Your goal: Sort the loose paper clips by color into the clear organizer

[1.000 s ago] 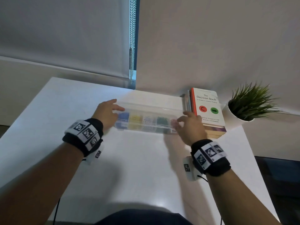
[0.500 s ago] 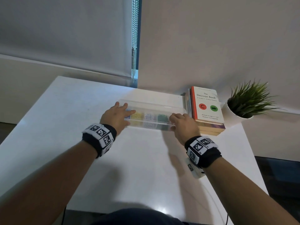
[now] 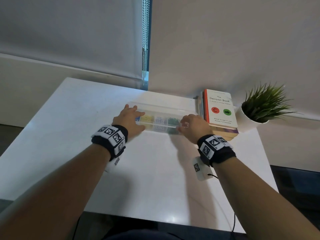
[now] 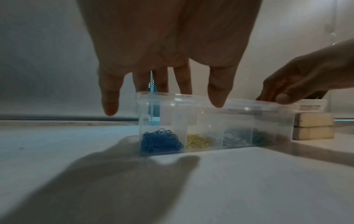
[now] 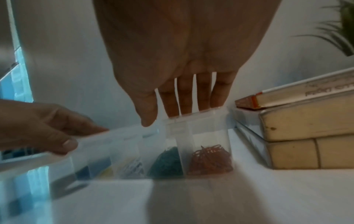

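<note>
The clear organizer [image 3: 161, 125] lies at the far middle of the white table [image 3: 155, 179], with its lid down on top. Its compartments hold sorted piles of clips: blue clips [image 4: 161, 141], yellow clips [image 4: 197, 141], white clips [image 4: 235, 136], green clips [image 5: 166, 163] and red clips [image 5: 209, 160]. My left hand [image 3: 133, 116] rests on the lid's left end with straight fingers, and its thumb [image 4: 218, 100] touches the front rim. My right hand [image 3: 188, 123] presses on the right end, where its fingers [image 5: 185, 106] stand straight on the lid. I see no loose clips on the table.
A stack of books [image 3: 220, 110] sits right beside the organizer's right end. A potted plant [image 3: 265, 103] stands at the table's far right corner. The wall and a blind with a bead chain [image 3: 145, 49] are close behind.
Both hands have moved from the organizer's ends onto its top. The clear lid, which stood raised behind the compartments, has come down over them.
</note>
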Demonstrator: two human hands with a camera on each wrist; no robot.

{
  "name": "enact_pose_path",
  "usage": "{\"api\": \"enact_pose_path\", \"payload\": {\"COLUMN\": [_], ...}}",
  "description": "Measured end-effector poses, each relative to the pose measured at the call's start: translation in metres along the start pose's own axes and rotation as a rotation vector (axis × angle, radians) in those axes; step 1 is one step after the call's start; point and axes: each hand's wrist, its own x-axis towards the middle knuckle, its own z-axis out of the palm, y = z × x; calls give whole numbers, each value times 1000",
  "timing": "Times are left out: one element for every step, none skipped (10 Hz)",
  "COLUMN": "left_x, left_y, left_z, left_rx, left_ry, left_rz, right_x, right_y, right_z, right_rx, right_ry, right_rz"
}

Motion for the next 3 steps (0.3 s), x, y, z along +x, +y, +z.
{"api": "enact_pose_path", "payload": {"left_x": [-4,-19,-45], "left_y": [9,15,14], "left_z": [-7,-16,-26], "left_rx": [-67,-177,-309], "left_ry": [51,190,71], "left_rz": [-38,-9,39], "right_x": [-3,-16,-46], "right_y": [-2,-7,-12], "right_z": [-16,-31,-32], "right_rx": [186,255,339], "right_ry": [-30,53,51], "right_rz": [102,92,96]}}
